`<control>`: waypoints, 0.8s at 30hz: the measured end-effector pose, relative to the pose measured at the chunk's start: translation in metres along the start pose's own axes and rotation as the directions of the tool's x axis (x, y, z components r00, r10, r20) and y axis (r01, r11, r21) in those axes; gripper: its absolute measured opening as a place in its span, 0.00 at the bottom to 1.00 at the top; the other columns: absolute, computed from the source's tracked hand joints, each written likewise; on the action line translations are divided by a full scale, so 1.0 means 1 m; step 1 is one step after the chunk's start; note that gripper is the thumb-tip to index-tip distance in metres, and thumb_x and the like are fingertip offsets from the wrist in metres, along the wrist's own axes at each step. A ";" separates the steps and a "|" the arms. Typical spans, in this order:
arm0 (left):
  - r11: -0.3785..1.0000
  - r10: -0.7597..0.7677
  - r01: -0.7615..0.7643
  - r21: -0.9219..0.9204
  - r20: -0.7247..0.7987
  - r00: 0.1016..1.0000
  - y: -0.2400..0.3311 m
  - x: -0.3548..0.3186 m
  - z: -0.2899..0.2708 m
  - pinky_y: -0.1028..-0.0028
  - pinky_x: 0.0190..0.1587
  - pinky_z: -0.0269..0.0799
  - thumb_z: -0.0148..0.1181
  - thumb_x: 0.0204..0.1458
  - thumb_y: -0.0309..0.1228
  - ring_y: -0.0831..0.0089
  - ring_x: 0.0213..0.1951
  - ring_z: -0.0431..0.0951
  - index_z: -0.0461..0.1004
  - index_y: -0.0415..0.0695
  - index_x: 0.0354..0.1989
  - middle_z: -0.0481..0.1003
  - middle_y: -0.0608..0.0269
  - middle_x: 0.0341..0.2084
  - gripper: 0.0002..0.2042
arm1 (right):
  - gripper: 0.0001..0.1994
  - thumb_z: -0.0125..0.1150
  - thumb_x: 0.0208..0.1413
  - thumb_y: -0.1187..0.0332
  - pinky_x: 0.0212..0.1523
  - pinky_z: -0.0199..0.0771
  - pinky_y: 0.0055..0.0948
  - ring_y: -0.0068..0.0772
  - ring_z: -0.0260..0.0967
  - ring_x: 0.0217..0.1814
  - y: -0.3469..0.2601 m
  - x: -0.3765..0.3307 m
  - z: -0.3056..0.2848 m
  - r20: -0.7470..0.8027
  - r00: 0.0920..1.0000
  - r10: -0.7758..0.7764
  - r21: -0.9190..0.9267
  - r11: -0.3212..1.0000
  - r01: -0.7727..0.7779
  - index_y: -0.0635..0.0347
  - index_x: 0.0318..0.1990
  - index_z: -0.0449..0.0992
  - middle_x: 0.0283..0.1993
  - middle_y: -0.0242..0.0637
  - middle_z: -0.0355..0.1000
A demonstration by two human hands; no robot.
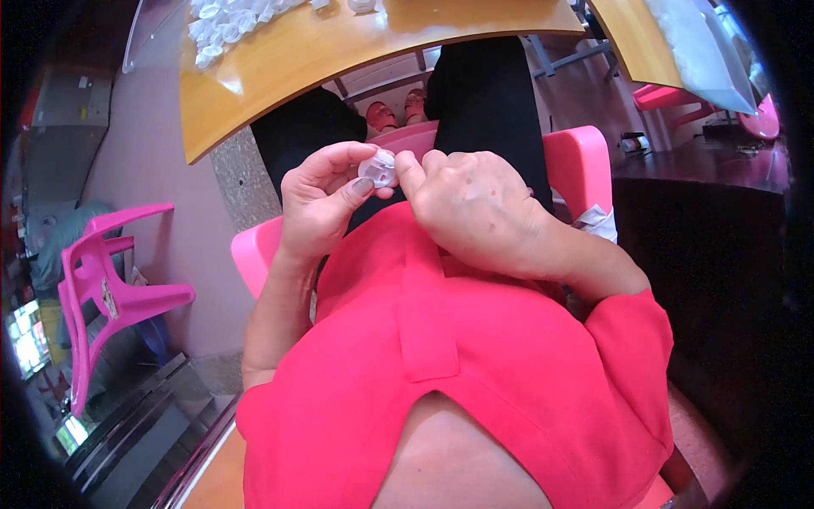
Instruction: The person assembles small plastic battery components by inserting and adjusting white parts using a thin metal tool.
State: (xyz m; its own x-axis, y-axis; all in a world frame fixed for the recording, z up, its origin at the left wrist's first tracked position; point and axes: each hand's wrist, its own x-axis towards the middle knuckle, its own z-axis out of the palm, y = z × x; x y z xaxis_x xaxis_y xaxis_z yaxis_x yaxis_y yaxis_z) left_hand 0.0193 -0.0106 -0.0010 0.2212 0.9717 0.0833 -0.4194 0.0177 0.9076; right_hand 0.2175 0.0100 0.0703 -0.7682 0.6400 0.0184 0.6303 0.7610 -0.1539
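A small, round piece of whitish, see-through plastic (377, 172) is held above the lap, between the table's near edge and the person's red top. It looks smooth and glossy, with a raised rim. The left hand (320, 199) pinches it between thumb and fingers, palm turned inward, its forearm rising steeply from the elbow. The right hand (475, 204) meets the piece's right side, back upward, knuckles bent and fingers curled under; its fingertips are partly hidden, so whether it grips or only presses cannot be told. Its forearm slants in from the right.

On the smooth, wood-coloured table (373, 51), a heap of small white plastic pieces (233, 24) lies toward the left edge, jumbled and cup-like. A rounded white piece (362, 4) sits apart, right of the heap. A glossy pink plastic chair (127, 293) is beyond the table's left edge.
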 end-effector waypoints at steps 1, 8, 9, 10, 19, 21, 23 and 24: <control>1.000 0.011 -0.011 -0.018 0.001 1.000 -0.001 0.000 -0.001 0.70 0.44 0.78 0.58 0.52 0.17 0.67 0.40 0.78 0.70 0.32 0.48 0.76 0.50 0.42 0.14 | 0.10 0.53 0.51 0.72 0.21 0.74 0.29 0.36 0.74 0.24 -0.001 -0.001 0.000 -0.037 0.999 -0.008 -0.031 0.999 0.007 0.69 0.39 0.69 0.23 0.41 0.70; 0.995 0.027 -0.025 0.097 -0.019 0.999 0.003 -0.004 0.002 0.69 0.45 0.78 0.57 0.52 0.16 0.67 0.42 0.78 0.71 0.32 0.48 0.75 0.50 0.42 0.14 | 0.09 0.53 0.51 0.73 0.18 0.73 0.28 0.33 0.73 0.21 -0.007 -0.002 0.005 -0.096 0.995 0.016 -0.078 0.997 -0.024 0.68 0.37 0.70 0.21 0.40 0.69; 0.995 0.028 -0.026 0.096 -0.020 0.999 0.004 -0.005 0.003 0.69 0.45 0.78 0.57 0.52 0.16 0.67 0.42 0.78 0.71 0.32 0.48 0.75 0.50 0.42 0.14 | 0.08 0.53 0.51 0.72 0.18 0.73 0.28 0.34 0.73 0.22 -0.007 -0.001 0.004 -0.088 0.996 0.016 -0.065 0.998 -0.022 0.68 0.37 0.70 0.21 0.40 0.70; 0.991 0.042 -0.038 0.125 -0.027 0.999 0.004 -0.006 0.005 0.70 0.45 0.78 0.57 0.52 0.15 0.68 0.42 0.78 0.71 0.32 0.48 0.75 0.50 0.42 0.14 | 0.08 0.53 0.51 0.72 0.19 0.73 0.28 0.34 0.73 0.22 -0.007 -0.001 0.004 -0.080 0.997 0.015 -0.052 0.998 -0.019 0.68 0.37 0.70 0.21 0.40 0.70; 0.958 -0.004 0.007 0.288 -0.011 1.000 0.009 -0.008 0.010 0.74 0.44 0.77 0.56 0.51 0.13 0.72 0.40 0.78 0.73 0.32 0.46 0.75 0.53 0.40 0.13 | 0.07 0.51 0.51 0.74 0.24 0.75 0.33 0.39 0.76 0.26 0.013 0.004 -0.001 0.120 0.985 -0.126 0.122 0.986 0.111 0.69 0.35 0.69 0.25 0.45 0.74; 0.956 -0.031 0.029 0.291 0.003 1.000 0.007 -0.007 0.008 0.74 0.44 0.77 0.56 0.51 0.13 0.72 0.39 0.78 0.73 0.32 0.46 0.76 0.54 0.40 0.13 | 0.07 0.51 0.51 0.74 0.24 0.75 0.32 0.40 0.76 0.26 0.013 0.002 0.001 0.109 0.986 -0.126 0.118 0.987 0.113 0.69 0.36 0.69 0.24 0.45 0.74; 0.991 -0.088 0.088 0.104 -0.009 0.996 0.003 -0.004 0.003 0.73 0.43 0.77 0.57 0.52 0.15 0.71 0.38 0.78 0.72 0.32 0.47 0.76 0.53 0.39 0.13 | 0.08 0.51 0.51 0.74 0.24 0.75 0.32 0.40 0.76 0.26 0.010 0.001 0.004 0.098 0.988 -0.122 0.113 0.987 0.111 0.69 0.37 0.69 0.24 0.45 0.73; 0.996 -0.062 0.064 0.060 -0.029 0.998 0.003 0.000 0.002 0.72 0.43 0.77 0.57 0.52 0.17 0.69 0.38 0.79 0.72 0.32 0.47 0.77 0.53 0.38 0.13 | 0.08 0.51 0.51 0.74 0.24 0.75 0.32 0.40 0.75 0.26 0.004 0.002 0.007 0.064 0.997 -0.045 0.072 0.997 0.041 0.69 0.37 0.68 0.24 0.45 0.73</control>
State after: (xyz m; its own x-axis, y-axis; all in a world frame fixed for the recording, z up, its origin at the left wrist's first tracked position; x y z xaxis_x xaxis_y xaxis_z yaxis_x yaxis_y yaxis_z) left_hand 0.0199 -0.0115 0.0026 0.2211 0.9751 0.0144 -0.3508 0.0658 0.9341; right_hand 0.2181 0.0138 0.0627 -0.8017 0.5965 -0.0382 0.5886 0.7767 -0.2242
